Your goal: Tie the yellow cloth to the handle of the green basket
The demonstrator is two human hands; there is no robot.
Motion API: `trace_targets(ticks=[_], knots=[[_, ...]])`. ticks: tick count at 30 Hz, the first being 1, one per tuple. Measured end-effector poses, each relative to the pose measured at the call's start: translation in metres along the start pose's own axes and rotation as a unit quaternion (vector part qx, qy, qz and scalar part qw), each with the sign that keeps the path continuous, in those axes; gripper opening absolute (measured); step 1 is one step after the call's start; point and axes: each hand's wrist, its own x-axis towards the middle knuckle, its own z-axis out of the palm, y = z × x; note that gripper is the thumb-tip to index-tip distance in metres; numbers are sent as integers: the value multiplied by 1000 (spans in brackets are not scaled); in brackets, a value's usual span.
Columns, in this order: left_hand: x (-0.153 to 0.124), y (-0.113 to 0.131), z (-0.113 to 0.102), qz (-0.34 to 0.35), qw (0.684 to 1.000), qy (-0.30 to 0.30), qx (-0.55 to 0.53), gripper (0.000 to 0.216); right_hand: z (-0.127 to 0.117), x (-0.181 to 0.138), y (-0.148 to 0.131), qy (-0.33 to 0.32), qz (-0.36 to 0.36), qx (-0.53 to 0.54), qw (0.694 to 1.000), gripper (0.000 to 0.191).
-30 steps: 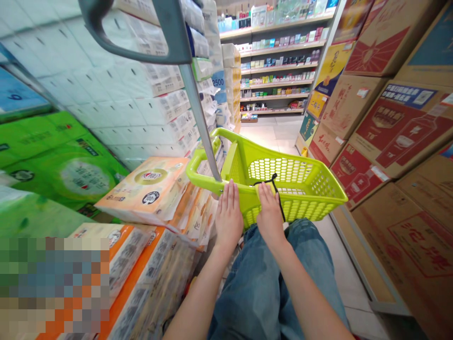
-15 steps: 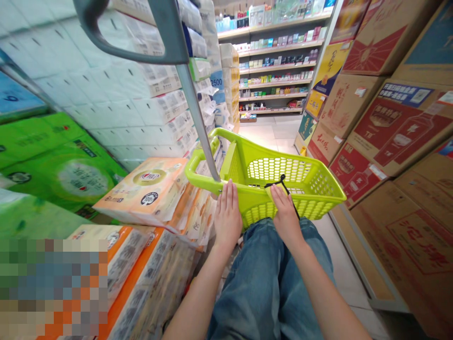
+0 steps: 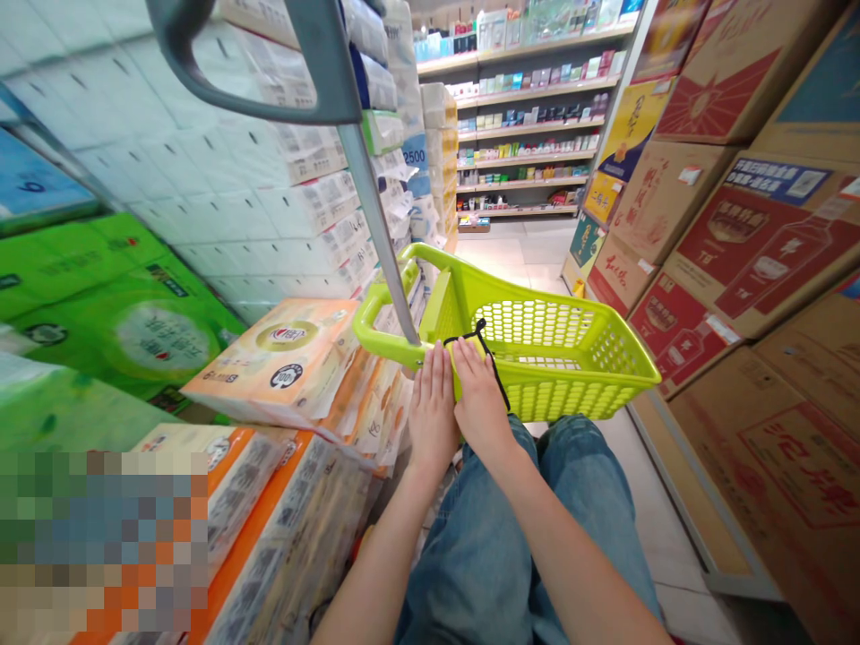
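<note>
In the head view, a narrow aisle closes in around a lime-green basket, which sits across the person's jeans. Its grey handle and metal pole rise in front of stacked white packs, partly covering them. Orange packs crowd the basket's left, green packs lie beyond them, cartons wall the right, and stocked shelves stand at the back. Pixelation hides the lower left corner. Both forearms reach forward from below. The left hand lies flat on the near rim by the pole's base, fingers straight and together. Just beside it, the right hand lies flat too, fingers extended over a black-edged yellow cloth against the same rim. "2500" reads on a tall pack, "100%" in a round orange-pack badge and "T8" on red-printed cartons; a blue carton label carries a QR code.
</note>
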Motion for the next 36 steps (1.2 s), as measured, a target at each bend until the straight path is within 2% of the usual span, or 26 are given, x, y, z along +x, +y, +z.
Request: trace_targets(ticks=[3,6,10,13,15,18,22,25,27,30,36], knots=[[0,-1,0,3,1000,6,-7,74,-4,-5,9,-5,-18,13,1000,91],[-1,-1,0,7,1000,7,-12,78,-16,-20,41,-4,-15,-1,1000,94],[-1,-2,0,7,1000,3,-9,83,-38,-45,92,28,32,-41,998,90],[-1,-1,1,7,1000,1,-14,84,-49,-56,116,55,75,-63,994,87],[0,-1,2,9,1000,5,-22,84,-49,-54,114,64,101,-68,990,85],[0,-1,2,7,999,13,-28,82,-32,-38,80,56,106,-58,991,85],[0,-2,1,2,1000,10,-17,74,-1,-10,17,25,32,-12,999,84],[0,-3,0,5,1000,-1,-5,70,6,-3,0,22,4,8,1000,84],[1,-4,0,8,1000,-5,-5,72,2,-5,10,16,-9,11,1000,87],[0,-4,-1,7,1000,-1,-7,76,-11,-17,42,13,-19,-5,1000,91],[0,-5,-1,12,999,21,-20,82,-41,-50,109,41,24,-78,996,91]])
